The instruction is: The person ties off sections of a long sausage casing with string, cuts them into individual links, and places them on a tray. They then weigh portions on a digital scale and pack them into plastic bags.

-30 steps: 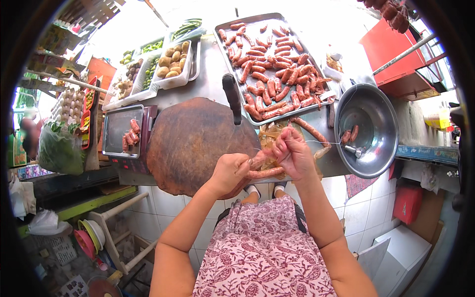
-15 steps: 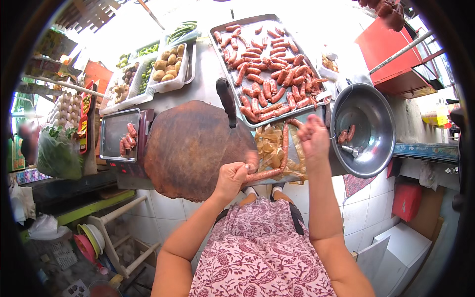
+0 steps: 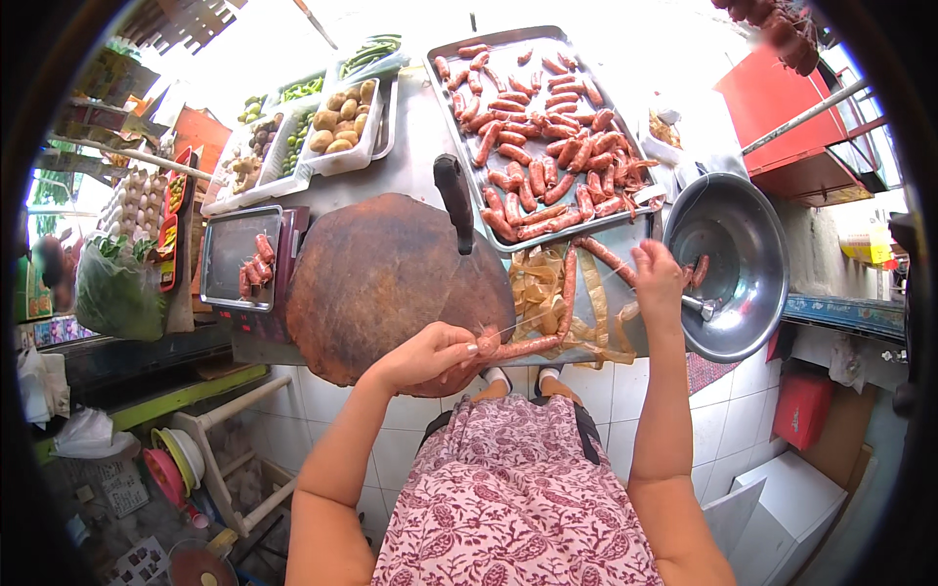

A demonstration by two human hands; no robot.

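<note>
My left hand (image 3: 427, 357) is closed on the end of a long sausage (image 3: 531, 346), above the front edge of the round wooden chopping block (image 3: 391, 283). From there the sausage bends upward past loose tan casings (image 3: 532, 293) and on toward the steel bowl. My right hand (image 3: 660, 275) is raised left of the bowl with its fingers pinched. A thin pale string (image 3: 552, 311) runs taut between both hands. A black-handled knife (image 3: 451, 195) stands upright at the block's far right edge.
Behind the casings lies a metal tray (image 3: 437, 93) of short sausages. A steel bowl (image 3: 747, 322) with a few sausage pieces and a metal tool is at right. Left of the block, a scale (image 3: 293, 227) bears a small tray. Vegetable tubs (image 3: 318, 168) stand behind it.
My right hand has moved right and slightly down, drawing the string out. My left hand has shifted a little left and opened slightly around the sausage end. The view has tilted slightly.
</note>
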